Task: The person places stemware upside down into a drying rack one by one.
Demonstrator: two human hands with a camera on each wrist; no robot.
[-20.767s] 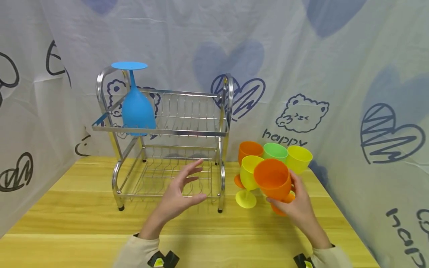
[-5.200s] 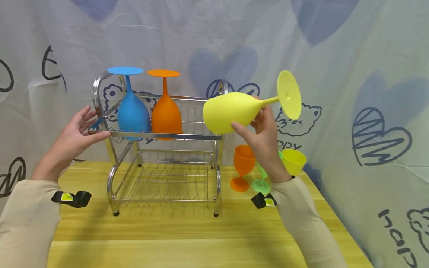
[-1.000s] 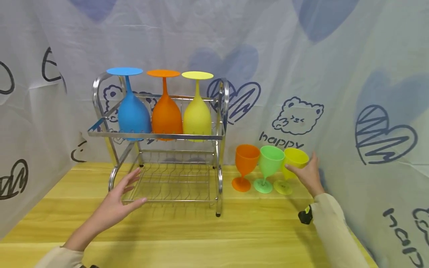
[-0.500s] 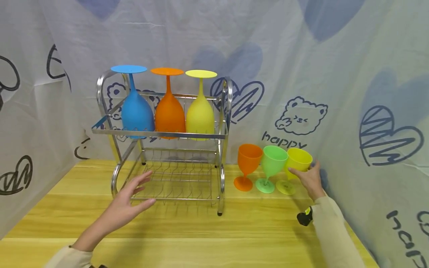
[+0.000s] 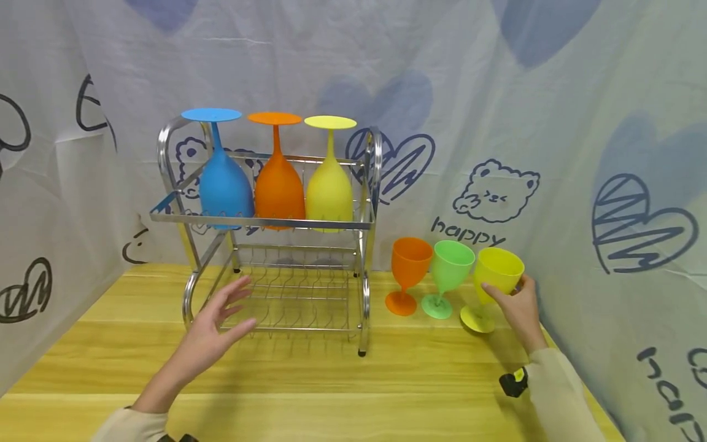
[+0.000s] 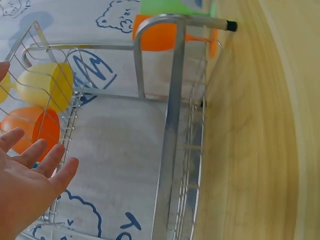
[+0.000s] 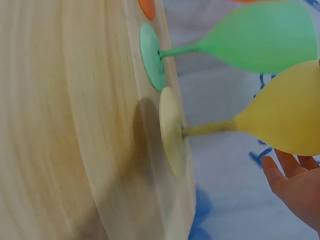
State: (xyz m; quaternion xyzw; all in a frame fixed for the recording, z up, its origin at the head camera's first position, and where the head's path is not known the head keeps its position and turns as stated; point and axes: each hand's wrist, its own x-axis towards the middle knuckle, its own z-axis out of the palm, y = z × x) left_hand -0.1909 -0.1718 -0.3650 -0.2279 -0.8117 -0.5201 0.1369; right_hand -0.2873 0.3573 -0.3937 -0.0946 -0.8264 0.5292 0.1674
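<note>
My right hand [image 5: 521,304] grips the bowl of a yellow plastic goblet [image 5: 498,270] at the right end of the table. This goblet is mouth up and slightly tilted, its foot just off the wood. A green goblet [image 5: 452,264] and an orange goblet [image 5: 411,261] stand upright to its left. My left hand [image 5: 207,334], fingers spread, holds nothing in front of the metal two-tier dish rack [image 5: 287,329]. Upside down on the upper tier are a blue goblet [image 5: 225,184], another orange goblet [image 5: 278,187] and another yellow goblet [image 5: 329,190].
The rack's lower tier [image 5: 293,298] is a wire grid close to my left fingers. A patterned cloth [image 5: 486,110] hangs behind the table [image 5: 309,393] and along both sides, near my right hand.
Since the earliest frame, an orange and a yellow goblet have joined the blue one, inverted on the rack. Over the last half second, my right hand has lifted another yellow goblet slightly, rightward and nearer.
</note>
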